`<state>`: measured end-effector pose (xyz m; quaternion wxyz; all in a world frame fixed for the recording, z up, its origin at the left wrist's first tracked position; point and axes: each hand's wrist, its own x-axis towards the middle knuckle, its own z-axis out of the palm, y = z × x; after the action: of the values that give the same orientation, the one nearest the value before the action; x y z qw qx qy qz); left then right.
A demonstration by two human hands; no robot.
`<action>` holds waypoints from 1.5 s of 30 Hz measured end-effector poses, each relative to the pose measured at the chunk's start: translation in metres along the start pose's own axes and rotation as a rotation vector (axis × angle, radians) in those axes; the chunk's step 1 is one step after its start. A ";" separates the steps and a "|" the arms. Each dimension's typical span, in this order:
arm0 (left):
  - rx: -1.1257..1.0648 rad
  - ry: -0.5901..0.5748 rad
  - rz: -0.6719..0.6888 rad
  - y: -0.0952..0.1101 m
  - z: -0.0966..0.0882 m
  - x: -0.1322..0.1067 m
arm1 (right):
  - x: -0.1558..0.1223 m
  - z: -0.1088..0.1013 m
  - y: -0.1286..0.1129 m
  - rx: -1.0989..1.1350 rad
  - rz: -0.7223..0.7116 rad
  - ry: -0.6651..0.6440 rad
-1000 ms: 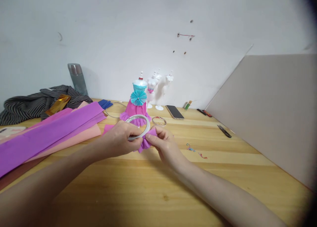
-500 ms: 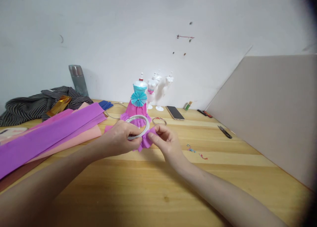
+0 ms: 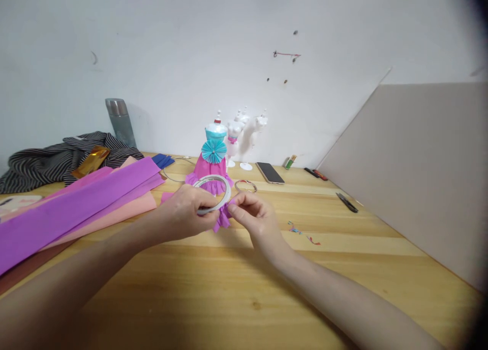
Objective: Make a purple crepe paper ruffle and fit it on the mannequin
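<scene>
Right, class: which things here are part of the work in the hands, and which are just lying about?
In hand:
left hand
right hand
tape roll
purple crepe piece

Lying about:
phone
snips
flask
striped cloth
bangle

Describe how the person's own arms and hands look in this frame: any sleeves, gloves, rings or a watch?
Both forearms are bare as far as the frame shows, with no sleeve in view. The left hand and right hand wear no gloves. No ring, watch or bracelet shows on either wrist. Nails are too small to judge.
</scene>
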<state>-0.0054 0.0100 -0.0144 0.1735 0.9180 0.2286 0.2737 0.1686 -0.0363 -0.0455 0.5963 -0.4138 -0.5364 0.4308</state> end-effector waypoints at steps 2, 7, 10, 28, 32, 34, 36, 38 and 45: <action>0.014 0.006 0.009 0.000 0.000 0.000 | 0.000 0.000 0.001 0.019 0.018 -0.002; 0.038 0.006 0.044 0.001 0.001 0.001 | 0.001 0.001 0.003 0.045 0.048 -0.014; 0.057 0.023 0.062 0.000 0.002 0.001 | 0.001 0.001 0.003 0.059 0.052 -0.020; 0.016 0.014 0.116 0.003 0.002 0.001 | 0.005 -0.002 0.006 0.064 0.050 -0.019; -0.055 -0.024 0.051 0.002 0.001 0.001 | 0.006 -0.003 0.006 0.053 0.004 0.002; -0.057 -0.025 0.042 0.002 0.001 0.001 | 0.005 -0.003 0.004 0.021 -0.020 -0.001; -0.055 -0.022 0.036 0.002 0.001 0.001 | 0.004 -0.003 0.003 -0.041 -0.067 0.011; -0.056 -0.017 0.034 0.003 0.001 0.001 | 0.002 -0.003 0.001 -0.108 -0.128 0.024; -0.025 0.005 0.082 0.003 -0.001 0.000 | -0.001 -0.004 -0.001 -0.192 -0.237 0.015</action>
<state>-0.0047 0.0080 -0.0119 0.1731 0.9237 0.1875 0.2856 0.1730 -0.0372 -0.0452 0.6044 -0.4061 -0.6157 0.3011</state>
